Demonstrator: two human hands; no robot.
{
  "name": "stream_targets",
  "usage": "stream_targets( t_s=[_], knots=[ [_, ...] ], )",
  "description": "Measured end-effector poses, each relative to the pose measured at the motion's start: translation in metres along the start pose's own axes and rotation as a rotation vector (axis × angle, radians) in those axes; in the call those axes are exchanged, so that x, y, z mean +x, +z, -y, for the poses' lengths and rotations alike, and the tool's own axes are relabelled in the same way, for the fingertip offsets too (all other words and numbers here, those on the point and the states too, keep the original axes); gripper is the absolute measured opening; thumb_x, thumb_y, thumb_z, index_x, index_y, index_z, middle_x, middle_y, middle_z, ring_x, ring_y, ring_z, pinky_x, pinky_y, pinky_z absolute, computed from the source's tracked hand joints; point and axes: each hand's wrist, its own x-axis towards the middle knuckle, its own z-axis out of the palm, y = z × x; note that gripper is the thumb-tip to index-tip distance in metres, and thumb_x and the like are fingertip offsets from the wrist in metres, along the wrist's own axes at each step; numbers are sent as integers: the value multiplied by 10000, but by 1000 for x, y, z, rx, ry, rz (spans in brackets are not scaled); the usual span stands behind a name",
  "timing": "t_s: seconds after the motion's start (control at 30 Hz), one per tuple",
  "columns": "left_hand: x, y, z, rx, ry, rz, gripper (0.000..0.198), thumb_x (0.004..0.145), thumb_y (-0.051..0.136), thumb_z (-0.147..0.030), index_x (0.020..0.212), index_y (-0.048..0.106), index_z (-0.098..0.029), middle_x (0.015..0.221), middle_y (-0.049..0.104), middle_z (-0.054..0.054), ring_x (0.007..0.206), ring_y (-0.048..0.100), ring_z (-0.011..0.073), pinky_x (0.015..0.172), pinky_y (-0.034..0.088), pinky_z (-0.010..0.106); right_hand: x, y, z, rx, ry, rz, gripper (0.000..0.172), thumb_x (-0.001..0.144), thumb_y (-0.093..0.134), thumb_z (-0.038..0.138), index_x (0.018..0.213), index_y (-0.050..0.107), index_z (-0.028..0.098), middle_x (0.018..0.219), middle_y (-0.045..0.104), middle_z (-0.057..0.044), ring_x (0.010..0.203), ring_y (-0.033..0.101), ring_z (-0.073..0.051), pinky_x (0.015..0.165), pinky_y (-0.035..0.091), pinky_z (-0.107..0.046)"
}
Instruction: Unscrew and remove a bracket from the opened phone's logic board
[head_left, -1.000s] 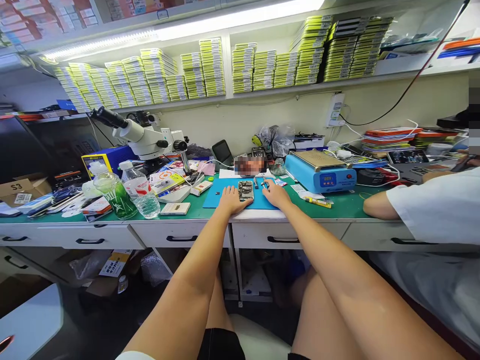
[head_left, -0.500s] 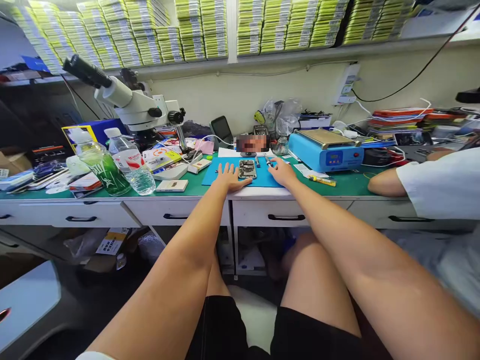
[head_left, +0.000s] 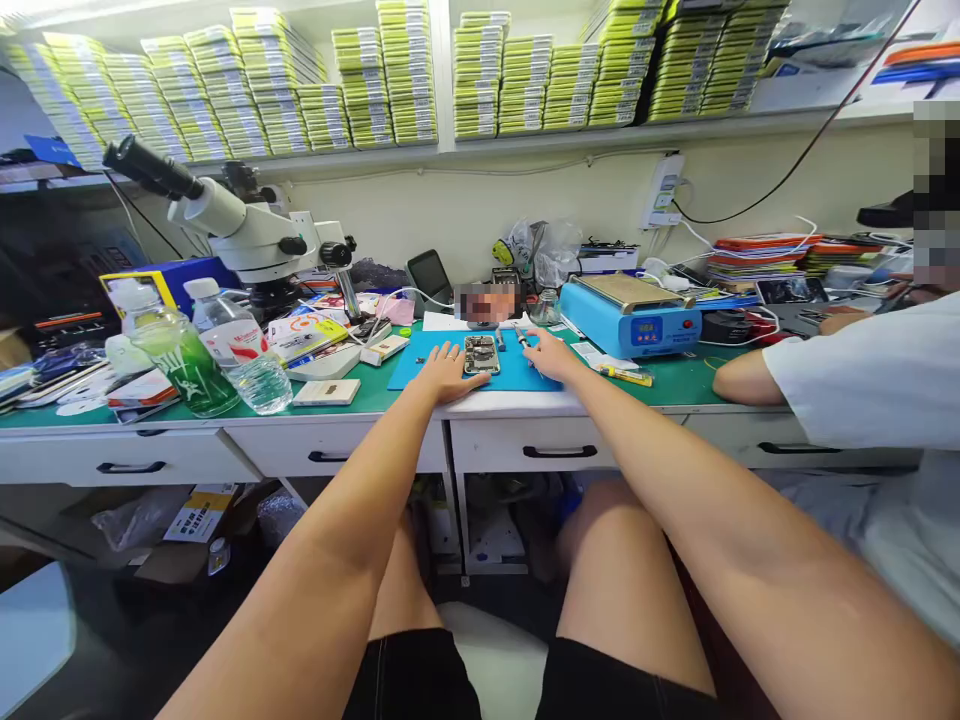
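Note:
An opened phone (head_left: 481, 355) with its inner parts bare lies on a blue mat (head_left: 405, 374). My left hand (head_left: 444, 375) rests flat at its left side, fingers spread on the mat and thumb along the phone's lower edge. Right of the phone, my right hand (head_left: 549, 356) is closed around a slim pen-like tool (head_left: 520, 336), which is too small to identify surely. Between the phone and that hand, a small dark-and-blue item (head_left: 501, 340) lies on the mat. Tiny dark parts (head_left: 421, 360) sit left of my left hand.
A microscope (head_left: 240, 235) and two bottles (head_left: 176, 355) stand on the left. To the right are a blue heated-plate machine (head_left: 630, 318) and a yellow cutter-like tool (head_left: 627, 375). Another person's arm (head_left: 754, 378) rests on the bench's right side. Stacked yellow-green packs (head_left: 480, 80) fill the shelf.
The view has shifted, so the bench sits lower and farther left in the picture. Both hands keep nearly the same places beside the phone, the right still closed on the slim tool.

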Motion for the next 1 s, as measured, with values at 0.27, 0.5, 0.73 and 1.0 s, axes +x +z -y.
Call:
stream_targets(
  t_s=[0.27, 0.5, 0.73, 1.0],
  knots=[
    [36, 16, 18, -59, 250, -181, 450, 1038, 723, -452, 1409, 635, -211, 1443, 644, 113, 1228, 683, 281, 1023, 604, 521, 57, -17, -13, 184, -126, 143, 404, 1047, 718, 376, 1399, 648, 189, 1398, 690, -116, 1170, 727, -272, 979, 642, -495],
    [32, 32, 19, -159, 527, -310, 422, 1039, 708, -485, 1355, 656, -210, 1390, 664, 105, 1197, 684, 268, 1012, 598, 505, 87, 0, -11, 393, -422, 58, 389, 1053, 711, 393, 1376, 655, 182, 1319, 712, -103, 1076, 742, -242, 901, 661, -445],
    [13, 25, 1, -264, 736, -255, 409, 1010, 644, -578, 1156, 647, -196, 1167, 705, 89, 1005, 653, 231, 888, 601, 389, 74, 6, 5, 585, -632, -260, 486, 1063, 567, 235, 1513, 433, 360, 811, 579, 67, 486, 446, -102, 436, 414, -255],
    [9, 56, -12, -167, 720, -557, 245, 1135, 452, -246, 1079, 689, -219, 991, 805, 13, 857, 749, 190, 761, 600, 344, 55, 16, -9, 587, -735, -332, 463, 1084, 626, 306, 1500, 519, 477, 903, 708, 7, 510, 534, -148, 440, 487, -321]
  ],
)
